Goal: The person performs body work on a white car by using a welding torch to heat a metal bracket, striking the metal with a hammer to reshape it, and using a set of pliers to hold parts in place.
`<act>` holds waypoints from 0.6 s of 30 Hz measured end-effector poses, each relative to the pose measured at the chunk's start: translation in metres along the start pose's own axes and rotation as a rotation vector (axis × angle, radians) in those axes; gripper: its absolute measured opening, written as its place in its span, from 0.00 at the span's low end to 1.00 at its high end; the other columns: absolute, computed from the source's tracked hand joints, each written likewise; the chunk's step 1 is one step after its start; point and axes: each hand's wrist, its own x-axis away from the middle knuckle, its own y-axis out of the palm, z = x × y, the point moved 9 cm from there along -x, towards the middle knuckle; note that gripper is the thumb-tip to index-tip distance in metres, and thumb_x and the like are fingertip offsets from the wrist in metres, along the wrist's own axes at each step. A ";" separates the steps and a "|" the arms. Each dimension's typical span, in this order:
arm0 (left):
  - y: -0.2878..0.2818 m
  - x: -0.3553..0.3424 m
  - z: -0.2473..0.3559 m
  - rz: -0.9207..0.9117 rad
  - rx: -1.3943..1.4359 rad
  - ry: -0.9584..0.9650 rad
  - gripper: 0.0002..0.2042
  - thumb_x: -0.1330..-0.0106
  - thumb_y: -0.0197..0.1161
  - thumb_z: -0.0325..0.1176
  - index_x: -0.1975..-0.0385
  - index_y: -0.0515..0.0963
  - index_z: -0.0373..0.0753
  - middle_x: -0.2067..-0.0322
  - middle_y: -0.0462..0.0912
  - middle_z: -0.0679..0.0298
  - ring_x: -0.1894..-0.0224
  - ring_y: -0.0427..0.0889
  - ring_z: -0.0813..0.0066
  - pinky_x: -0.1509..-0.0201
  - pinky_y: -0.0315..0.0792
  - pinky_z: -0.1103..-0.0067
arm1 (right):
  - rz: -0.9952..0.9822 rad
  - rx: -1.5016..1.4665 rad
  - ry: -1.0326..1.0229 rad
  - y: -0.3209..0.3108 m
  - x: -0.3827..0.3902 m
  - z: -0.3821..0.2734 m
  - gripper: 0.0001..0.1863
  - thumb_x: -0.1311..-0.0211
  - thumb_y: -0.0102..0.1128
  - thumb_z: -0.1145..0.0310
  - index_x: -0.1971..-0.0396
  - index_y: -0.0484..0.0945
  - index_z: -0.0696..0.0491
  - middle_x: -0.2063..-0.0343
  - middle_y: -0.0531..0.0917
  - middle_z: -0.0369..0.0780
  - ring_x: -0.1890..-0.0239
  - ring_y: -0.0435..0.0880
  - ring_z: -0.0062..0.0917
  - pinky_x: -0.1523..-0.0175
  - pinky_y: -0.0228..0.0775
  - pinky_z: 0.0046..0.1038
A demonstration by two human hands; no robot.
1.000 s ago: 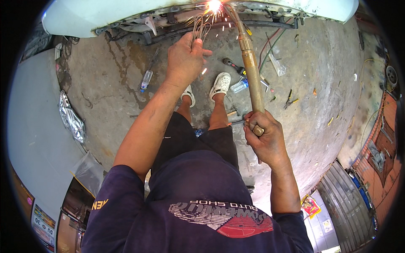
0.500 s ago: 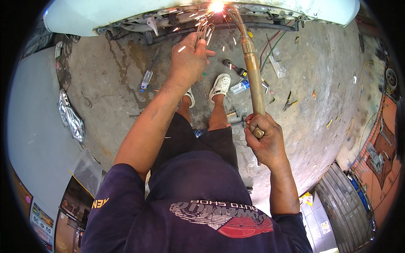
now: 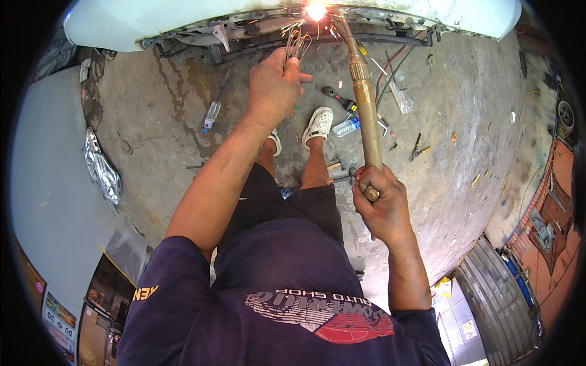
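My right hand (image 3: pixel 384 204) is wrapped round the brass handle of a gas torch (image 3: pixel 367 113), near its valve knob. The torch points away from me, and its tip ends beside a glaring bright spot with sparks (image 3: pixel 317 11) at the car body's lower edge. Between thumb and fingers, my left hand (image 3: pixel 274 86) pinches a looped bundle of thin wire (image 3: pixel 297 46), just below and left of the glare. The glare hides the exact contact point. Above both hands spans a pale car panel (image 3: pixel 183 23) with exposed metal and brackets along its underside.
On the concrete floor (image 3: pixel 464 122) lie plastic bottles (image 3: pixel 212 116), a red-and-black power tool (image 3: pixel 339 97), yellow-handled pliers (image 3: pixel 419 149) and a hammer (image 3: pixel 335 165). Hoses (image 3: pixel 394 76) run behind the torch. A crumpled silver sheet (image 3: pixel 101 166) lies at left; metal roller shutter (image 3: pixel 497 293) at lower right.
The bright spot and torch tip have shifted very slightly right. Fewer sparks fly past my left hand now. Both hands keep their grips almost in place.
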 end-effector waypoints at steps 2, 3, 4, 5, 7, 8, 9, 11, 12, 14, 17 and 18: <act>0.001 -0.001 -0.001 0.015 0.000 0.028 0.16 0.15 0.51 0.36 0.39 0.80 0.35 0.61 0.93 0.58 0.69 0.90 0.75 0.70 0.81 0.76 | 0.003 -0.001 -0.001 0.000 -0.001 -0.001 0.10 0.37 0.71 0.79 0.61 0.78 0.51 0.62 0.81 0.45 0.63 0.86 0.43 0.56 0.79 0.40; 0.001 -0.002 -0.002 0.022 0.000 0.042 0.16 0.15 0.51 0.37 0.40 0.79 0.36 0.63 0.94 0.57 0.73 0.87 0.76 0.74 0.80 0.74 | 0.005 -0.001 -0.002 0.000 -0.001 -0.002 0.10 0.37 0.71 0.79 0.61 0.78 0.51 0.62 0.81 0.45 0.63 0.86 0.43 0.56 0.79 0.40; 0.001 -0.002 -0.003 0.024 0.004 0.046 0.15 0.15 0.51 0.37 0.41 0.79 0.35 0.64 0.94 0.57 0.73 0.87 0.76 0.74 0.80 0.74 | 0.003 -0.004 0.000 0.000 -0.001 -0.002 0.10 0.37 0.71 0.79 0.61 0.78 0.51 0.62 0.81 0.45 0.63 0.86 0.43 0.56 0.79 0.40; 0.001 -0.003 -0.003 0.026 0.008 0.051 0.15 0.15 0.51 0.37 0.41 0.79 0.35 0.64 0.94 0.57 0.73 0.87 0.76 0.74 0.80 0.74 | 0.002 -0.007 0.001 0.000 -0.001 -0.003 0.10 0.37 0.71 0.78 0.61 0.78 0.51 0.62 0.81 0.45 0.63 0.86 0.43 0.57 0.79 0.40; 0.002 -0.003 -0.002 0.015 0.008 0.033 0.16 0.15 0.52 0.36 0.40 0.79 0.34 0.61 0.93 0.57 0.68 0.90 0.74 0.70 0.81 0.76 | 0.001 -0.007 -0.002 0.000 -0.001 -0.003 0.10 0.37 0.71 0.78 0.61 0.79 0.51 0.62 0.81 0.45 0.63 0.86 0.43 0.57 0.78 0.40; 0.002 -0.002 0.000 0.002 0.004 0.011 0.16 0.15 0.52 0.35 0.38 0.79 0.33 0.57 0.91 0.58 0.62 0.92 0.73 0.65 0.83 0.77 | 0.002 -0.004 -0.006 0.000 -0.001 -0.003 0.10 0.37 0.71 0.78 0.61 0.79 0.51 0.62 0.81 0.45 0.63 0.86 0.43 0.57 0.78 0.40; 0.002 -0.001 0.001 -0.011 -0.001 -0.012 0.17 0.15 0.53 0.34 0.37 0.79 0.31 0.54 0.89 0.58 0.56 0.95 0.71 0.61 0.84 0.78 | 0.004 -0.002 -0.011 0.000 -0.001 -0.003 0.10 0.37 0.71 0.78 0.61 0.79 0.51 0.62 0.81 0.45 0.64 0.86 0.44 0.57 0.78 0.40; 0.002 -0.002 0.001 -0.013 0.003 -0.010 0.17 0.15 0.52 0.35 0.37 0.79 0.32 0.55 0.90 0.57 0.57 0.95 0.72 0.62 0.84 0.79 | 0.007 0.001 -0.017 0.000 -0.001 -0.003 0.10 0.37 0.71 0.79 0.61 0.79 0.51 0.63 0.81 0.45 0.64 0.86 0.44 0.57 0.78 0.40; 0.002 -0.002 0.000 -0.014 0.006 -0.010 0.17 0.15 0.52 0.35 0.38 0.79 0.32 0.55 0.90 0.57 0.57 0.94 0.72 0.62 0.83 0.79 | 0.008 0.003 -0.020 0.000 -0.001 -0.004 0.10 0.37 0.71 0.79 0.61 0.79 0.51 0.63 0.81 0.45 0.64 0.86 0.45 0.57 0.78 0.40; 0.001 -0.002 0.002 -0.023 -0.014 -0.012 0.17 0.15 0.52 0.36 0.38 0.79 0.33 0.58 0.91 0.57 0.61 0.93 0.74 0.63 0.83 0.79 | 0.010 0.008 -0.018 0.000 -0.001 -0.003 0.10 0.37 0.71 0.79 0.60 0.79 0.51 0.63 0.81 0.46 0.64 0.86 0.45 0.57 0.78 0.41; 0.002 0.001 0.001 -0.031 -0.017 -0.069 0.17 0.16 0.52 0.37 0.37 0.80 0.35 0.61 0.93 0.58 0.67 0.90 0.77 0.64 0.81 0.79 | 0.015 0.014 -0.013 0.000 -0.001 -0.002 0.10 0.37 0.71 0.79 0.60 0.79 0.51 0.63 0.81 0.46 0.64 0.86 0.45 0.57 0.78 0.41; 0.002 0.001 -0.001 -0.033 -0.013 -0.097 0.17 0.16 0.53 0.38 0.37 0.80 0.36 0.63 0.94 0.58 0.69 0.88 0.78 0.65 0.81 0.78 | 0.017 0.016 -0.011 0.000 -0.001 -0.002 0.10 0.37 0.71 0.79 0.60 0.79 0.51 0.63 0.81 0.46 0.64 0.86 0.46 0.57 0.78 0.41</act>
